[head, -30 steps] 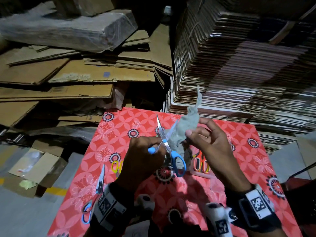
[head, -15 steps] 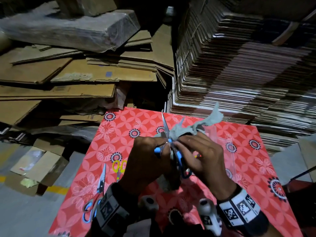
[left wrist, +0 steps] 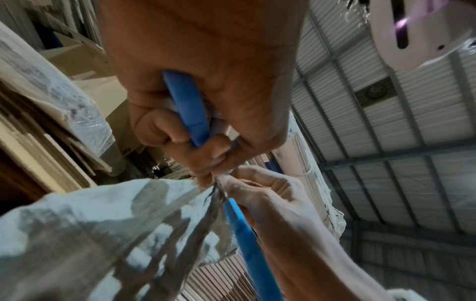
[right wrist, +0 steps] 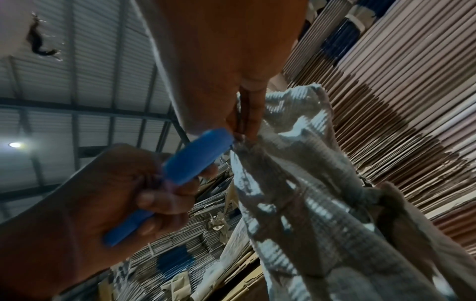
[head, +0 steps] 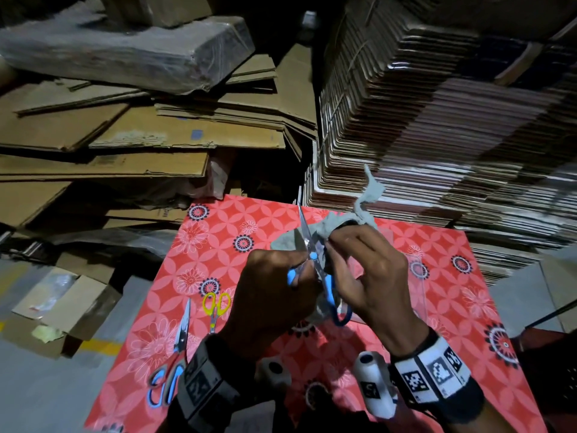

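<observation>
Two hands work blue scissors (head: 312, 255) and a grey cloth (head: 338, 222) above a red table (head: 218, 245).
Well left of the fingers, a spare pair of scissors (head: 179, 348) lies flat on the table, with small yellow scissors (head: 215, 307) nearer. The left hand (head: 271, 295) has its fingers (left wrist: 157, 130) curled round one blue handle, blades pointing up and away. The cloth lies against the blades, just right of those fingers. The right hand (head: 374, 276) pinches it between fingertips (head: 349, 242), and its free end sticks up. Cardboard stacks (head: 437, 120) rise beyond.
</observation>
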A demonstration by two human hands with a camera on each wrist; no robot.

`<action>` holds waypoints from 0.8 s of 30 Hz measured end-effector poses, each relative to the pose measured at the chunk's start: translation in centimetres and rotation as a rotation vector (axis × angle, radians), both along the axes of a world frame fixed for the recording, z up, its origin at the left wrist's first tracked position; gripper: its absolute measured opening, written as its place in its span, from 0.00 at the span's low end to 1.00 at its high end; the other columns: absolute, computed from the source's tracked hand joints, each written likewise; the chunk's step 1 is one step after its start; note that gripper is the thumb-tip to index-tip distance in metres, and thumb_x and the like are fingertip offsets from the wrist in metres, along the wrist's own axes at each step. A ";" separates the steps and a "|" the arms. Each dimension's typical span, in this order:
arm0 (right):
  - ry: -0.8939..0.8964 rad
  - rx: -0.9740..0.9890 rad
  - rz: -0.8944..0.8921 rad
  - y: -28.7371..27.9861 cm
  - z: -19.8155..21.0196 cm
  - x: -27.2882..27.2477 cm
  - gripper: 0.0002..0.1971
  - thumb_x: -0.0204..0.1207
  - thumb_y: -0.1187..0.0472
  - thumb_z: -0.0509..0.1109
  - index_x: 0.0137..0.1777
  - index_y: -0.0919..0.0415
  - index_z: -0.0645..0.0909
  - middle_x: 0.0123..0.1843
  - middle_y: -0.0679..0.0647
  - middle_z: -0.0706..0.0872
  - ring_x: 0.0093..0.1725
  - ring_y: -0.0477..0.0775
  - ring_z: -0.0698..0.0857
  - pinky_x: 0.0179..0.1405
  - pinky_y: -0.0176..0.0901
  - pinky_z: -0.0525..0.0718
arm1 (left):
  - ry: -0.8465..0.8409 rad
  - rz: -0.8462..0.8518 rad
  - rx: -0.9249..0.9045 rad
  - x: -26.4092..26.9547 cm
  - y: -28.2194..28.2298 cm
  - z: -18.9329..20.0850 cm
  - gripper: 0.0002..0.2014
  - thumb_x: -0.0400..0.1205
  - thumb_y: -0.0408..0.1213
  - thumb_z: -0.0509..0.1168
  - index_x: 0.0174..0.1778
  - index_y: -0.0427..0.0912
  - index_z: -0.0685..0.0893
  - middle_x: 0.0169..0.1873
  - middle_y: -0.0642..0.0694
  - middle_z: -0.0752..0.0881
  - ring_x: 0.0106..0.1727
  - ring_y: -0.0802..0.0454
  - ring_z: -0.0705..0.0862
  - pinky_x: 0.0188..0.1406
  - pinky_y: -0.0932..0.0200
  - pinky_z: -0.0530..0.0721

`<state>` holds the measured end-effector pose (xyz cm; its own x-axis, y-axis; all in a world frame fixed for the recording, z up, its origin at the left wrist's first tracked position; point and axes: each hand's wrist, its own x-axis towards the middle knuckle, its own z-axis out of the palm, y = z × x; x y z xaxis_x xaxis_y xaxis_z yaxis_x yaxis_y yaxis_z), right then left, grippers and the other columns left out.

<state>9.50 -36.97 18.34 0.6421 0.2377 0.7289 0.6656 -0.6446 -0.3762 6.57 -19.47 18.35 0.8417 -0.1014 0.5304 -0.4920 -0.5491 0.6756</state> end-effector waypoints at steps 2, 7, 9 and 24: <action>0.021 -0.012 0.039 0.2 -0.2 -0.1 0.06 0.76 0.76 0.78 0.51 0.70 0.91 0.45 0.60 0.89 0.42 0.59 0.88 0.42 0.49 0.86 | -0.049 0.016 0.042 0.0 -0.1 0.3 0.18 0.80 0.33 0.63 0.23 0.43 0.71 0.20 0.55 0.64 0.20 0.54 0.65 0.21 0.56 0.65; 0.171 0.013 0.076 0.8 -0.2 -1.1 0.05 0.78 0.67 0.76 0.50 0.63 0.93 0.40 0.54 0.88 0.35 0.47 0.84 0.35 0.41 0.83 | 0.006 0.081 0.049 0.1 0.2 -1.0 0.18 0.80 0.33 0.66 0.23 0.42 0.73 0.20 0.53 0.67 0.21 0.52 0.66 0.22 0.51 0.67; 0.246 0.078 0.052 0.5 -0.1 -0.9 0.05 0.77 0.63 0.77 0.49 0.60 0.94 0.40 0.51 0.89 0.36 0.45 0.86 0.34 0.41 0.85 | 0.010 0.066 0.039 0.0 0.1 -1.1 0.18 0.80 0.33 0.66 0.23 0.42 0.73 0.21 0.55 0.65 0.22 0.53 0.64 0.23 0.55 0.64; 0.227 0.052 -0.031 0.9 -0.2 -0.6 0.06 0.77 0.64 0.75 0.49 0.63 0.93 0.39 0.51 0.86 0.37 0.44 0.81 0.39 0.33 0.80 | 0.023 0.106 0.030 0.0 -0.6 -1.1 0.17 0.80 0.31 0.68 0.24 0.42 0.74 0.21 0.53 0.66 0.23 0.50 0.66 0.26 0.55 0.64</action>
